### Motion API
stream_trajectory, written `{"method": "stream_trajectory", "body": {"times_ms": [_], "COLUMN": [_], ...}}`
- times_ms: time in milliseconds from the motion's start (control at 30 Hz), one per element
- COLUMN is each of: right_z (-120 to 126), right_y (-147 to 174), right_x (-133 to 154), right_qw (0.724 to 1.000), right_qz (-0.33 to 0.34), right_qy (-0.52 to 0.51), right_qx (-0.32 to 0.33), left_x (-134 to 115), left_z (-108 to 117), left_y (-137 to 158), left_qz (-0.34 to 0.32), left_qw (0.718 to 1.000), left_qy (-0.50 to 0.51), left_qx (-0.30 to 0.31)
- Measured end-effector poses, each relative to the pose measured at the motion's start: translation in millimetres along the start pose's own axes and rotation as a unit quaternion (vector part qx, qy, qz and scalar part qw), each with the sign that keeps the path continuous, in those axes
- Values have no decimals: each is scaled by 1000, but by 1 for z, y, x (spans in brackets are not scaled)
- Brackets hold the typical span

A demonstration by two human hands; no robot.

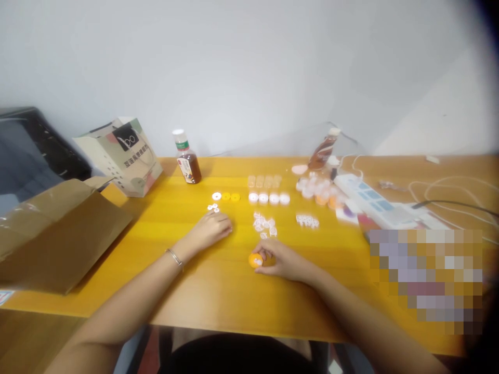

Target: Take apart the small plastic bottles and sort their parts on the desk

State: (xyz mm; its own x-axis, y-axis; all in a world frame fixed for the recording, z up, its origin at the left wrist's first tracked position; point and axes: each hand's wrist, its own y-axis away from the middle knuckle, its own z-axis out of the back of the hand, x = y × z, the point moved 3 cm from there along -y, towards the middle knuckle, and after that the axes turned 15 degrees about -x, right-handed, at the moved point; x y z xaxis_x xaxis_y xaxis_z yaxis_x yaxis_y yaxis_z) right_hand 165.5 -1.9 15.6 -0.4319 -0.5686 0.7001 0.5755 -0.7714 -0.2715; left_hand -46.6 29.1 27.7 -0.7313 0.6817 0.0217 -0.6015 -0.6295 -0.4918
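Observation:
My right hand [278, 259] pinches a round orange cap [253, 260] with something whitish inside or on its face, low over the table. My left hand [211, 228] rests on the table with its fingers curled in; what they hold, if anything, is hidden. Just beyond it lie several small white pieces [213, 207], behind which stand one white disc [217, 196] and two yellow discs [230, 197]. Ahead of my right hand is a scatter of white openwork pieces [264, 224]. A row of white round caps [268, 198] sits farther back, with clear round pieces [264, 181] behind.
Small white parts [307, 221] sit in a cluster at right, near a heap of clear and orange pieces [317, 189]. A power strip [366, 195], cables and a tilted bottle [324, 149] are beyond. Left are an upright bottle [188, 161], a paper bag [128, 156] and a cardboard box [66, 234].

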Motion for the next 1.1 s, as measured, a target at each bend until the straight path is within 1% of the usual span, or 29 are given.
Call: {"method": "stream_trajectory", "body": {"times_ms": [167, 267, 367, 433, 500, 567, 633, 767, 933, 1100], "right_z": [0, 0, -1, -2, -2, -2, -3, -5, -5, -5], "right_y": [0, 0, 0, 0, 0, 0, 0, 0, 0, 0], "right_x": [1, 1, 1, 0, 0, -1, -2, -4, -4, -3], "right_qw": [1000, 1000, 1000, 1000, 1000, 999, 999, 998, 997, 995], "right_qz": [5, 8, 8, 7, 4, -1, -7, -14, -20, -20], "right_qy": [-2, -3, -1, -4, -15, -33, -51, -62, -80, -96], "right_qx": [-1, -3, -5, -7, -7, -7, -10, -9, -12, -14], "left_x": [0, -7, -28, -46, -63, -72, -76, -76, -76, -75], "left_z": [0, 0, 2, 2, 1, -1, -3, -8, -10, -12], "left_y": [0, 0, -1, -1, -1, -1, -2, -2, -1, 0], "left_qz": [-4, 6, 4, -27, -48, -41, -21, -9, -46, -68], "left_qw": [1000, 999, 993, 984, 977, 972, 969, 974, 984, 985], "left_qy": [23, 47, 113, 172, 209, 231, 245, 227, 173, 156], "left_qx": [-3, -21, -41, -24, -5, -1, -1, -3, -15, -33]}}
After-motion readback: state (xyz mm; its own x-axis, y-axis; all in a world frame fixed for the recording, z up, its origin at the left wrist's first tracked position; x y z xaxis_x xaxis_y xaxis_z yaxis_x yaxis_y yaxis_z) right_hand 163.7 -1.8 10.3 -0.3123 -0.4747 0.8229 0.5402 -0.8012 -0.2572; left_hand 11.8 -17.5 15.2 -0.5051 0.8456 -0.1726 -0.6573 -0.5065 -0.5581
